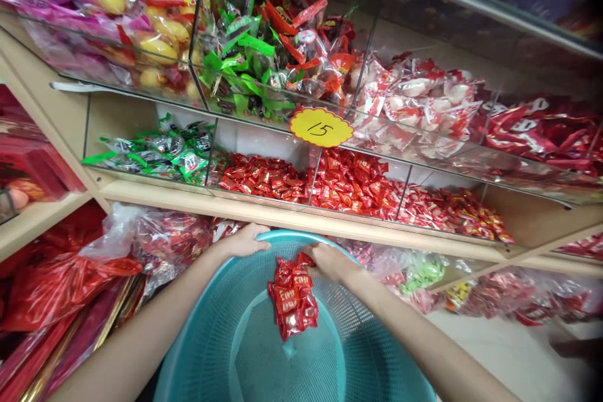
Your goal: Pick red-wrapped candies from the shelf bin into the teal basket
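Note:
My left hand (245, 240) is closed over the far rim of a teal plastic basket (221, 326), thumb bent over the edge. My right hand (328, 261) is inside the rim at the far right side, fingers curled against red-wrapped candies (293, 298). The candies form a small cluster below those fingers, over the basket's far wall and floor. Whether the lower ones hang, fall or rest there, I cannot tell. The fingertips of my right hand are partly hidden by the wrappers.
Ahead, a wooden shelf edge (264, 215) runs above the basket rim. Behind glass dividers lie red candies (353, 182) and green-wrapped candies (174, 151). A yellow tag (321, 127) reads 15. Bagged goods (85, 282) crowd the left; more bags (509, 295) sit low right.

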{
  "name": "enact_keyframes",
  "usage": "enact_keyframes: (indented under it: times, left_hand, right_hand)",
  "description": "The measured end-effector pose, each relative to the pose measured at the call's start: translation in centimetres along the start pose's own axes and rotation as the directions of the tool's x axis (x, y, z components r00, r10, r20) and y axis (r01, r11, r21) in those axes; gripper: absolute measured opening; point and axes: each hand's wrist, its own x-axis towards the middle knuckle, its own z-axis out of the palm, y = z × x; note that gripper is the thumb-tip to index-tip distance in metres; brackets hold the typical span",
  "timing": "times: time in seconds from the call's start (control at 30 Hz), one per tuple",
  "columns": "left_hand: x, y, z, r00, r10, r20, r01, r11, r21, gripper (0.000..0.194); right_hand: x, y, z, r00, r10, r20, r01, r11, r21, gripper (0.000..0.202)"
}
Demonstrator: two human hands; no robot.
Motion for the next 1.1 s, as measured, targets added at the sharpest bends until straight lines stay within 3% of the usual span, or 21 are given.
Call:
enact_keyframes:
  times: [0.3,0.57,0.9,1.1]
  left_hand:
    - [0.2,-0.6,0.1,1.0,0.011,-0.007,-0.011,1.0,0.016,0.034]
    - [0.2,-0.5,0.1,1.0,0.026,0.008,-0.026,0.999,-0.023,0.037]
    - [0.3,-0.8,0.1,1.0,0.016,-0.003,-0.016,0.999,0.035,0.036]
    - [0.3,-1.0,0.1,1.0,0.021,-0.005,-0.021,0.999,0.037,0.034]
  right_hand:
    - [0.6,-0.2,1.3,1.0,0.005,0.001,-0.005,1.0,-0.004,0.025]
    - [-0.9,0.1,-0.1,0.998,0.007,-0.059,-0.006,1.0,0.026,0.024]
    - [-1.8,-2.3,1.2,0.999,0.002,0.044,-0.004,0.998,0.062,0.024]
    - [-1.9,-2.0,1.4,1.0,0.007,0.002,-0.007,0.999,0.05,0.029]
